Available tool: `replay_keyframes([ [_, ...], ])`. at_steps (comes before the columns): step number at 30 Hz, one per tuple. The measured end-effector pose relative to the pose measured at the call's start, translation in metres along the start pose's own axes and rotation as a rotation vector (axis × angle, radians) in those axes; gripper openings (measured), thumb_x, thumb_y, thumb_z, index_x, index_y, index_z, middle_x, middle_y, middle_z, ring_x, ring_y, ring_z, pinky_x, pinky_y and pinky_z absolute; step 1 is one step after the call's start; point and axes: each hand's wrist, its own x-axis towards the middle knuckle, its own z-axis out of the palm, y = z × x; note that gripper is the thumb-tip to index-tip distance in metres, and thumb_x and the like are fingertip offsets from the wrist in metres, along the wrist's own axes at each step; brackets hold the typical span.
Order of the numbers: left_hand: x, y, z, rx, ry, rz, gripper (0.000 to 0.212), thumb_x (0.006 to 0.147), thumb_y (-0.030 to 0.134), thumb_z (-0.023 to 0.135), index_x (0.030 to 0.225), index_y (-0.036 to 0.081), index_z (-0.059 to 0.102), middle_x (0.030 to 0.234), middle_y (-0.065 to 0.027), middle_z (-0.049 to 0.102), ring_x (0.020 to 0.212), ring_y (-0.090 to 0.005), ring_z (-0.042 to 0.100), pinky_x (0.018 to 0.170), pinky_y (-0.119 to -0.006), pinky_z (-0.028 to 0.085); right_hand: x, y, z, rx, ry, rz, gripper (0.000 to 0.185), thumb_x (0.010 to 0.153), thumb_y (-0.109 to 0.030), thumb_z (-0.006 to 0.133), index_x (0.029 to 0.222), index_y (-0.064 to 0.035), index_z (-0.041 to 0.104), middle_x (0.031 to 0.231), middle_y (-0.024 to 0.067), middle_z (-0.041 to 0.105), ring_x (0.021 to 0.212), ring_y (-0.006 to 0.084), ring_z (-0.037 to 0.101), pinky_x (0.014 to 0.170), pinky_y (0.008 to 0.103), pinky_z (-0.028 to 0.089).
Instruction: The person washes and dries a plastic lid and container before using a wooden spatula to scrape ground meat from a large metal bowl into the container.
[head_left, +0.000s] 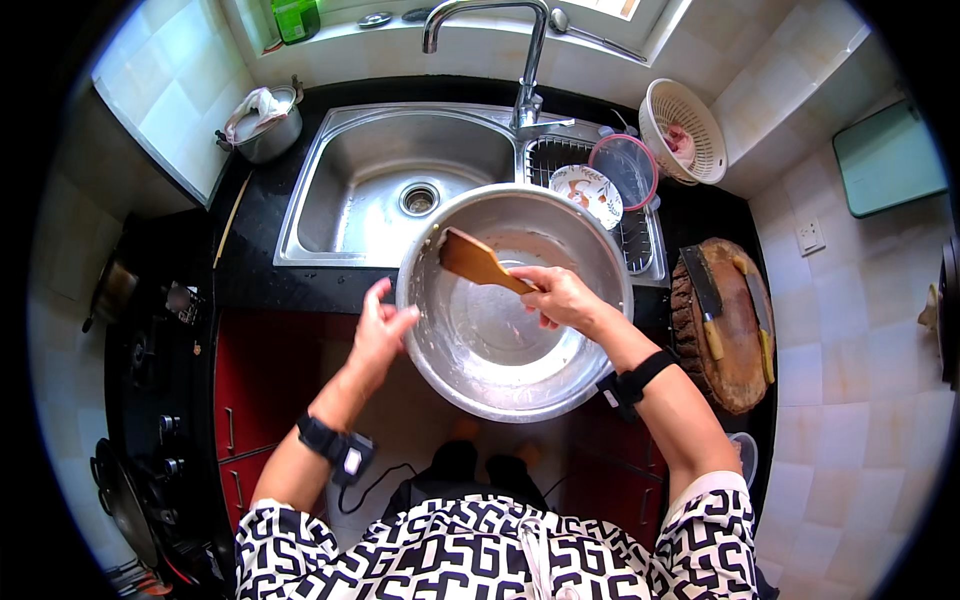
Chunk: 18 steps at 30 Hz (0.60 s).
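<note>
A large stainless steel basin (495, 330) sits at the counter's front edge, overlapping the right part of the sink. Whitish smears mark its inner wall and bottom. My right hand (562, 296) grips the handle of a wooden spatula (476, 260) above the basin. The spatula's dark, flat blade points to the upper left, near the basin's inner wall. My left hand (382, 326) is by the basin's left rim, fingers apart and holding nothing. Whether its fingertips touch the rim I cannot tell.
Behind the basin are a steel sink (360, 172) and a faucet (531, 82). A patterned bowl (589, 193) and pink-rimmed lid (624, 172) rest on the drainer. Rightward stand a white colander (701, 127) and a wooden chopping block (731, 375) bearing a cleaver (701, 281). A pot (274, 139) stands left.
</note>
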Motion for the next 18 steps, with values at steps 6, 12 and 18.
replay_keyframes([
  [6, -0.054, -0.061, 0.046, -0.133, -0.027, 0.115, 0.066, 0.076, 0.005, 0.064, 0.132, 0.007, 0.028, 0.115, -0.0091, 0.048, 0.096, -0.0181, 0.054, 0.068, -0.031, 0.053, -0.032, 0.026, -0.011, 0.323, 0.103, 0.088, 0.051, 0.085, -0.003, 0.050, 0.135, -0.0026, 0.039, 0.072, 0.0064, 0.054, 0.053, 0.0132, 0.056, 0.045, 0.0267, 0.049],
  [12, -0.049, -0.054, 0.048, -0.090, 0.116, 0.140, 0.061, 0.073, -0.001, 0.048, 0.130, 0.001, 0.030, 0.120, -0.0143, 0.048, 0.110, -0.0217, 0.048, 0.095, -0.031, 0.039, -0.076, 0.048, -0.026, 0.505, 0.021, 0.294, 0.048, 0.088, -0.004, 0.048, 0.135, -0.0007, 0.034, 0.071, 0.0090, 0.053, 0.053, 0.0186, 0.057, 0.044, 0.0313, 0.052],
  [18, -0.046, -0.052, 0.048, -0.149, 0.140, 0.161, 0.058, 0.071, -0.004, 0.046, 0.127, 0.001, 0.031, 0.116, -0.0113, 0.047, 0.108, -0.0198, 0.047, 0.095, -0.031, 0.038, -0.111, 0.044, -0.021, 0.477, -0.044, 0.526, 0.056, 0.091, -0.005, 0.045, 0.142, -0.0055, 0.020, 0.070, 0.0122, 0.055, 0.052, 0.0203, 0.058, 0.045, 0.0355, 0.053],
])
